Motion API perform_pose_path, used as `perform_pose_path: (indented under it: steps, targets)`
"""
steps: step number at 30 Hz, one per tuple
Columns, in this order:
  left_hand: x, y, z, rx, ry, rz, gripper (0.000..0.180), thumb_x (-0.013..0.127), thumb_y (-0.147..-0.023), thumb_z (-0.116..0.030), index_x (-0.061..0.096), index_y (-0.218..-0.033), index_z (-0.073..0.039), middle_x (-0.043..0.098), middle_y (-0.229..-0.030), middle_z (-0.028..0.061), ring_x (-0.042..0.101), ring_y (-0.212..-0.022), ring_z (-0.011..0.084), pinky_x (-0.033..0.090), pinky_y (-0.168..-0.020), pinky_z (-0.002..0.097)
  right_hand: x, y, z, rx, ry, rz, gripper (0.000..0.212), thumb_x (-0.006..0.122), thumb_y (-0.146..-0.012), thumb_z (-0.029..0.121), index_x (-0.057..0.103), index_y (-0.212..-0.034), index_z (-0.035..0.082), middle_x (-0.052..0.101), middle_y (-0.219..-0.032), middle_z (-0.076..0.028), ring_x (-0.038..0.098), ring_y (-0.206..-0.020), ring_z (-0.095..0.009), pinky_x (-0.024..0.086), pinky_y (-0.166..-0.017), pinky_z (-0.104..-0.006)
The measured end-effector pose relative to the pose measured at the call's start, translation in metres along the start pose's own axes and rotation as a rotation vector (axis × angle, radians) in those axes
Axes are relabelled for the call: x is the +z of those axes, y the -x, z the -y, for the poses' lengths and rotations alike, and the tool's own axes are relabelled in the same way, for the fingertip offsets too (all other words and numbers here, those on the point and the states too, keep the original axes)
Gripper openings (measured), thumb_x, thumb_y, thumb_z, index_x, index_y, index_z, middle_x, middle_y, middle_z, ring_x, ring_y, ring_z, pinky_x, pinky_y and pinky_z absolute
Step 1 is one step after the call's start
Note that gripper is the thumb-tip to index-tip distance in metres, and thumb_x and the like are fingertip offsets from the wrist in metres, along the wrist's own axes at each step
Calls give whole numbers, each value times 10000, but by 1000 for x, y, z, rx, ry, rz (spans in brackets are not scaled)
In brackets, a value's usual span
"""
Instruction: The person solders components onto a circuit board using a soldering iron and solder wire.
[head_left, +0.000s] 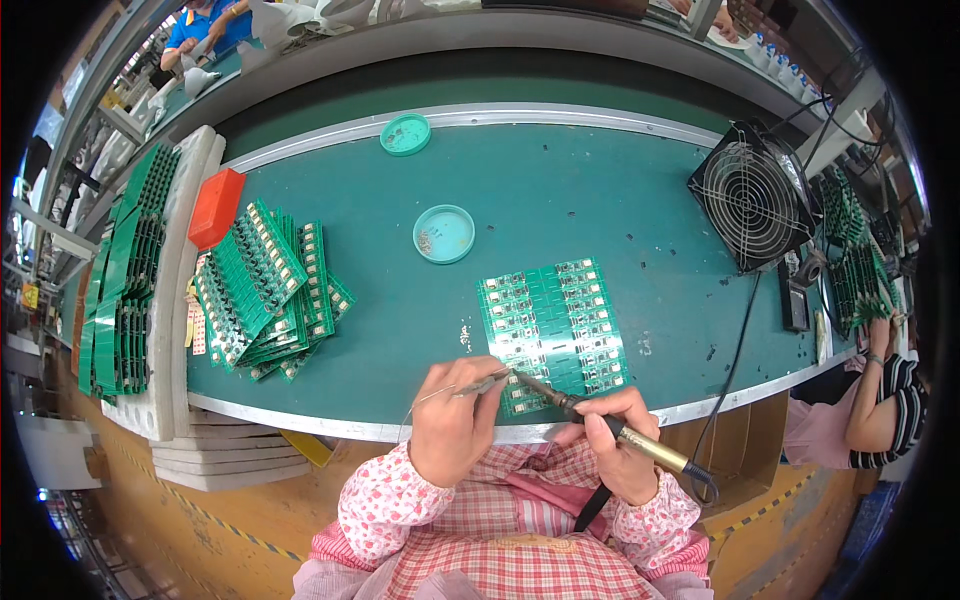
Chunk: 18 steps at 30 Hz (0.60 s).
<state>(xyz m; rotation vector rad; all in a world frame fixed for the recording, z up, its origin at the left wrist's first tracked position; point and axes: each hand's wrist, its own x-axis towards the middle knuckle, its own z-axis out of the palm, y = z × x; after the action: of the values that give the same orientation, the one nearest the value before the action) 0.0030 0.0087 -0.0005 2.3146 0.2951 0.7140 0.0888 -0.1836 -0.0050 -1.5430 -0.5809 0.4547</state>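
Note:
A green circuit board panel (pixel 556 325) with rows of small components lies flat on the bench in front of me. My right hand (pixel 625 455) is closed around the gold and black handle of a soldering iron (pixel 652 447). The iron's tip reaches the panel's near left part. My left hand (pixel 455 415) pinches slim metal tweezers (pixel 482 385), their points close beside the iron's tip. A thin wire, apparently solder (pixel 424 399), curves out from the same fingers. Whether tip, tweezers and board touch is too small to tell.
Left of the panel are stacked circuit boards (pixel 262 285), a red bin (pixel 216 208) and a white foam rack (pixel 180 330) of upright boards. Two round turquoise dishes (pixel 444 235) lie farther back. A black fan (pixel 752 200) and cable (pixel 738 350) are at right. Other people work nearby.

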Motion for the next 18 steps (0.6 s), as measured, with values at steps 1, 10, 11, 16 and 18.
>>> perform_pose_path:
  steps: [1, 10, 11, 16, 18]
  targets:
    - [0, 0, 0, 1, 0, 1, 193, 703, -824, 41, 654, -999, -24, 700, -984, 114, 657, -839, 312, 519, -748, 373, 1, 0, 0, 0, 0, -2, 112, 616, -969, 102, 587, -1023, 9, 748, -770, -93, 725, -692, -123, 563, -597, -255]
    - [0, -1, -1, 6, 5, 10, 193, 708, -826, 31, 654, -1003, -24, 700, -978, 116, 659, -841, 314, 520, -753, 372, 1, 14, 5, -101, -72, -267, 188, 607, -981, 184, 552, -997, 5, 687, -686, -152, 726, -651, -198, 564, -554, -301]
    - [0, -1, -1, 2, 4, 6, 192, 707, -827, 30, 654, -1003, -25, 700, -977, 115, 658, -840, 314, 520, -753, 373, 2, 13, 8, -100, -72, -267, 188, 607, -981, 184, 552, -997, 5, 687, -686, -152, 726, -651, -198, 564, -554, -301]
    - [-1, -2, -1, -6, 4, -2, 193, 705, -826, 31, 656, -1003, -27, 701, -978, 110, 658, -841, 312, 519, -754, 375, 6, 10, 10, -228, -111, -234, 218, 598, -989, 213, 523, -1010, 9, 674, -675, -148, 724, -640, -207, 566, -561, -302]
    - [0, -2, -1, -5, 3, 9, 193, 703, -824, 32, 660, -1002, -28, 701, -980, 109, 658, -845, 311, 520, -755, 374, 9, 8, 10, -239, -97, -216, 211, 594, -989, 203, 527, -1006, 3, 670, -671, -151, 726, -638, -209, 570, -564, -305]
